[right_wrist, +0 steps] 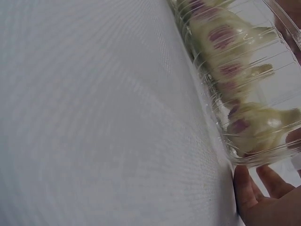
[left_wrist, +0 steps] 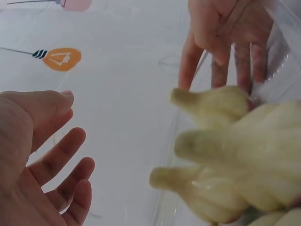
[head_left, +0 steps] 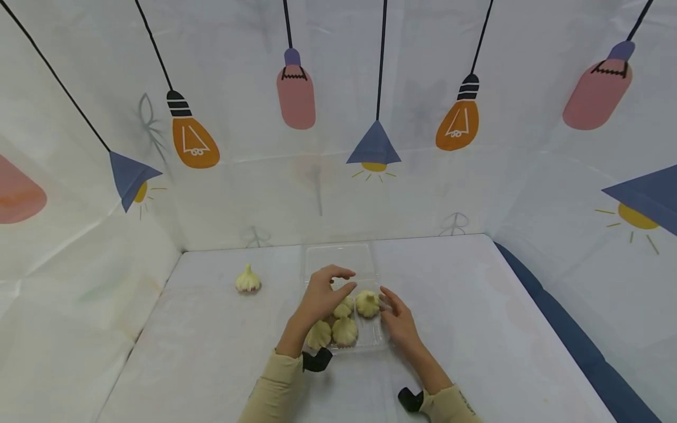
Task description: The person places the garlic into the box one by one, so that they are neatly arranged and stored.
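A clear plastic container stands on the table with several garlic bulbs in it. My left hand is over its left side, thumb and fingers apart and gently bent, with nothing between them; it hides part of the container and bulbs. In the left wrist view, this left hand is apart from the bulbs. My right hand is at the container's right wall, beside one bulb. Its fingers extend close along the outside wall in the right wrist view; contact is unclear.
The container's clear lid lies open toward the back. A single garlic bulb sits on the white table at the left. White curtains printed with lamps surround the table. Something dark blue runs along its right edge.
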Tool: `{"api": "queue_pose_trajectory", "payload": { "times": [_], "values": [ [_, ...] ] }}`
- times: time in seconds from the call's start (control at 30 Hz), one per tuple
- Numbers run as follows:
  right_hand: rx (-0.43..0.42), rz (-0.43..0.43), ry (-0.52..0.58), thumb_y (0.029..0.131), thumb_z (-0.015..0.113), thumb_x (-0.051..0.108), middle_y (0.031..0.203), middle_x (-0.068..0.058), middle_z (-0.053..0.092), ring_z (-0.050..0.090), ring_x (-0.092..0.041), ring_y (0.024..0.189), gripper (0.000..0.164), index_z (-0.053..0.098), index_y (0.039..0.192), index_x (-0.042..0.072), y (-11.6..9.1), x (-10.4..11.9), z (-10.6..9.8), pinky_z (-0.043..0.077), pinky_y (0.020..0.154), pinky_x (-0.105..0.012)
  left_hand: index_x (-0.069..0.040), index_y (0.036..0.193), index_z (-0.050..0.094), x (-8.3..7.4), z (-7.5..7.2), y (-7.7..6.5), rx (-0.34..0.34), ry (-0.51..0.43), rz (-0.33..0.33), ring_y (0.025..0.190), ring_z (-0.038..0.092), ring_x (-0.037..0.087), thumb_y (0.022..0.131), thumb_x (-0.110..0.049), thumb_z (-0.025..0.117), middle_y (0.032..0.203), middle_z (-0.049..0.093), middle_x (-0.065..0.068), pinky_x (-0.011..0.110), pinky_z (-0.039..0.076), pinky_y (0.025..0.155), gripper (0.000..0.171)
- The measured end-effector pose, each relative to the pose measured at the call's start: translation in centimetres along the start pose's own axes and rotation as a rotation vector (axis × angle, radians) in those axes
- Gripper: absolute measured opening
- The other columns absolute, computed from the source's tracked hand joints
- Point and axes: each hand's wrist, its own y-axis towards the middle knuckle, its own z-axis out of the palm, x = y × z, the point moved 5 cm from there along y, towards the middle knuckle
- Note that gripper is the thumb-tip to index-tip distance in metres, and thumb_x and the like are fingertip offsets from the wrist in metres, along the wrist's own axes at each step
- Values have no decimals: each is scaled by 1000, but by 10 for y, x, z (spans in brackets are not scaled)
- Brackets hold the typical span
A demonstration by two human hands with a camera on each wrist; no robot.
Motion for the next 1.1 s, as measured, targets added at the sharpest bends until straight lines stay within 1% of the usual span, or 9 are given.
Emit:
{"api": "queue_pose_trajectory", "payload": {
  "times": [0.1, 0.27, 0.37, 0.57, 0.67, 0.8, 0.9, 0.97, 1.1],
  "values": [
    [0, -1, 0, 89, 47, -6, 143, -23, 44, 47, -38, 126, 60, 42, 147, 10, 0, 0, 0, 40, 99, -45, -16, 110, 71, 7, -8, 0, -2, 21, -12, 99, 61, 16, 90, -21, 72, 106, 68, 0, 47, 47, 83, 20],
    [4, -5, -9, 90, 47, -6, 142, -25, 44, 47, -40, 126, 59, 42, 147, 9, 0, 0, 0, 37, 101, -50, -15, 110, 71, 20, -24, 1, -12, 28, -30, 97, 60, 19, 91, -21, 71, 106, 68, 8, 53, 46, 82, 20],
    [5, -5, -6, 90, 47, -6, 142, -25, 45, 47, -40, 126, 58, 43, 146, 9, 1, -1, 1, 37, 101, -50, -14, 110, 71, 26, -34, 2, -28, 33, -34, 96, 60, 20, 90, -19, 72, 107, 68, 11, 56, 46, 82, 20],
    [12, 13, 8, 90, 47, -6, 143, -24, 44, 44, -39, 129, 60, 42, 147, 10, 1, -2, 1, 35, 103, -51, -14, 109, 72, 38, -51, 0, -53, 67, -63, 95, 61, 20, 90, -19, 72, 105, 68, 7, 52, 47, 80, 20],
    [18, 11, 9, 89, 46, -7, 144, -24, 43, 44, -40, 129, 60, 40, 147, 9, 1, -2, 1, 35, 103, -52, -13, 110, 72, 46, -58, 0, -50, 71, -86, 96, 62, 25, 90, -19, 71, 105, 69, 9, 52, 46, 80, 21],
    [14, 12, 22, 89, 47, -8, 144, -23, 43, 46, -39, 128, 61, 41, 147, 9, 1, -2, 0, 36, 102, -50, -11, 111, 71, 59, -68, -2, -47, 74, -122, 99, 62, 33, 91, -19, 70, 107, 68, 12, 53, 46, 81, 22],
    [15, 6, 22, 89, 47, -8, 143, -23, 44, 46, -39, 127, 61, 41, 147, 9, 1, -2, 0, 38, 100, -47, -9, 111, 71, 66, -79, -6, -64, 84, -140, 99, 62, 34, 91, -18, 70, 107, 68, 14, 54, 46, 81, 22],
    [15, 6, 20, 89, 47, -8, 143, -23, 44, 46, -39, 127, 60, 42, 147, 10, 2, -3, 0, 38, 100, -46, -7, 110, 71, 70, -86, -8, -82, 95, -149, 97, 63, 33, 90, -17, 71, 106, 68, 15, 54, 46, 80, 22],
    [17, 4, 25, 89, 47, -7, 144, -23, 44, 45, -38, 128, 61, 43, 147, 12, 2, -2, 0, 37, 101, -47, -7, 108, 72, 79, -98, -13, -112, 122, -167, 94, 64, 31, 89, -15, 72, 103, 69, 13, 53, 48, 79, 22]
  ]
}}
